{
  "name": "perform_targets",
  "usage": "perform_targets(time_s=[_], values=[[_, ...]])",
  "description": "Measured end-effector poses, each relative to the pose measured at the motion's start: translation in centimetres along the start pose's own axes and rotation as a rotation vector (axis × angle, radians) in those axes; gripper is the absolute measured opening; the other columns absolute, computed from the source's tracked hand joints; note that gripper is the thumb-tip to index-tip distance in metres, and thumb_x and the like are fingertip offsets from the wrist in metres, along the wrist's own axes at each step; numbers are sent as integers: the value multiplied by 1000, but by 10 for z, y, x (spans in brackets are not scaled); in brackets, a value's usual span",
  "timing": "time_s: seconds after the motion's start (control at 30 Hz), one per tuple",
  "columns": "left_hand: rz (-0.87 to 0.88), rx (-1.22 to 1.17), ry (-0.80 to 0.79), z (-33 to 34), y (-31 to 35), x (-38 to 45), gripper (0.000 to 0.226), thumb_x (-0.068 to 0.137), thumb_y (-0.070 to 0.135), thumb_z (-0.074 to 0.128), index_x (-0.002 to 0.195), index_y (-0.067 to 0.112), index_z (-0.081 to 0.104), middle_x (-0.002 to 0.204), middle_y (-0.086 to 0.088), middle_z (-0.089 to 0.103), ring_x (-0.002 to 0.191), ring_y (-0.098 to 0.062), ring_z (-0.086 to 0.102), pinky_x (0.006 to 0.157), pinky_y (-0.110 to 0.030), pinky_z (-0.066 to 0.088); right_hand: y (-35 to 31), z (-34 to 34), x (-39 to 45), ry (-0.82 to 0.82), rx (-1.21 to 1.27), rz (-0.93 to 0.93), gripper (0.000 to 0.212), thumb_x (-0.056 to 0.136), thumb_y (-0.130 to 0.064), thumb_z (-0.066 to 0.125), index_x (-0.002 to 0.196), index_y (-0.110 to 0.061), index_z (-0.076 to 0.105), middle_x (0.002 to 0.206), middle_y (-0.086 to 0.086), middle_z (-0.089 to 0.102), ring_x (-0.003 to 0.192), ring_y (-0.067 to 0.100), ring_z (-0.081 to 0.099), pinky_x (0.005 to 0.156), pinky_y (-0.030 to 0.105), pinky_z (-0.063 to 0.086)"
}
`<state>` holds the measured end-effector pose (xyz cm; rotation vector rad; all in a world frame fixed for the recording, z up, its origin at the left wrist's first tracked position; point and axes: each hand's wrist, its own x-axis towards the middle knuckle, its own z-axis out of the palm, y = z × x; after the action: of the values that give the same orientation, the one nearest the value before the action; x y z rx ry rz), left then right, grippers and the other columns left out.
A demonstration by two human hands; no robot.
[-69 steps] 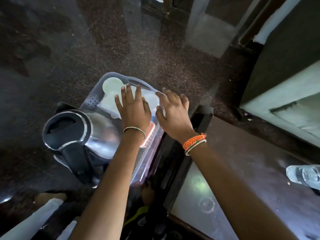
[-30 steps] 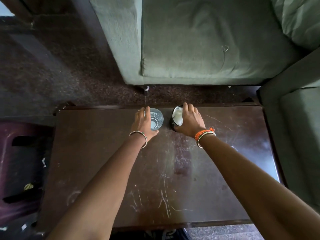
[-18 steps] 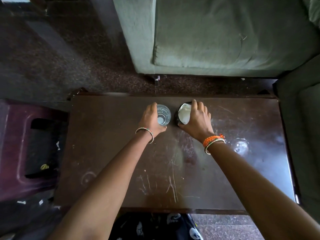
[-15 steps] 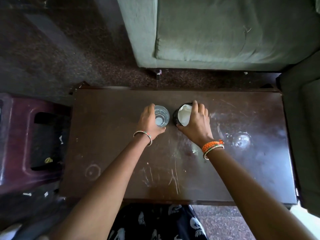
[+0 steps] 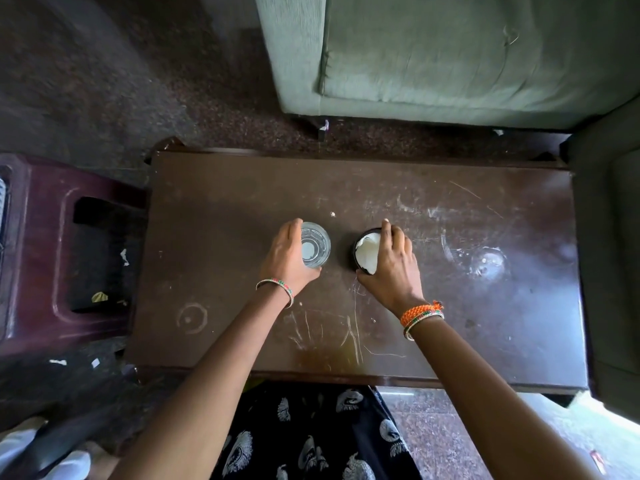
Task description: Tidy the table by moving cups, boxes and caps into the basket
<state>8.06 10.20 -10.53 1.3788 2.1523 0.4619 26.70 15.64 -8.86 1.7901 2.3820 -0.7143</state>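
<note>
A clear drinking glass [image 5: 314, 247] stands upright on the dark brown table [image 5: 450, 306], and my left hand [image 5: 285, 259] wraps around its left side. To its right sits a black cup [image 5: 360, 247] with a white inside. My right hand [image 5: 389, 268] closes over that cup's rim and right side. Both cups are near the middle of the tabletop. The basket is out of view.
A maroon plastic stool [image 5: 52, 258] stands against the table's left end. A green sofa [image 5: 450, 53] lies beyond the far edge and another seat [image 5: 613, 271] along the right. Wet ring marks [image 5: 485, 263] show on the table's right part.
The view swung from the basket and kettle to the table. Both hands took hold of the two cups; since half a second ago the glass and the black cup stand farther apart.
</note>
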Motion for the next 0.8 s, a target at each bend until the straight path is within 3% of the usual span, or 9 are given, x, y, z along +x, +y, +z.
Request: perform_targets(time_s=[0.4,0.6,0.73,0.8], values=[[29,28,-21,18,21,-23,90,56,24,82,132,10,35,132,-8,46,121,-26,46,97,-33,43,15,3,-12,19,-77,-4,108,70,-45,74,148,-5,12,149,18,30,135,35,30,103,47,40],[35,10,-44,17,20,-25,94,59,25,83,136,8,32,135,-12,43,125,-28,42,105,-29,33,15,0,-8,2,-96,-18,107,69,-45,73,148,-6,13,152,16,27,140,33,25,107,49,35],[95,65,-107,12,16,-34,113,65,43,77,147,9,7,157,-12,12,146,-27,8,118,-33,7,13,-9,-17,3,-91,7,116,67,-54,70,150,-9,3,158,14,13,146,32,9,113,56,18],[146,106,-78,3,22,-45,109,71,54,66,148,12,2,159,-10,5,147,-26,2,117,-35,6,6,-21,-30,81,-71,-7,113,68,-59,63,150,-8,3,159,14,10,147,31,6,114,57,12]])
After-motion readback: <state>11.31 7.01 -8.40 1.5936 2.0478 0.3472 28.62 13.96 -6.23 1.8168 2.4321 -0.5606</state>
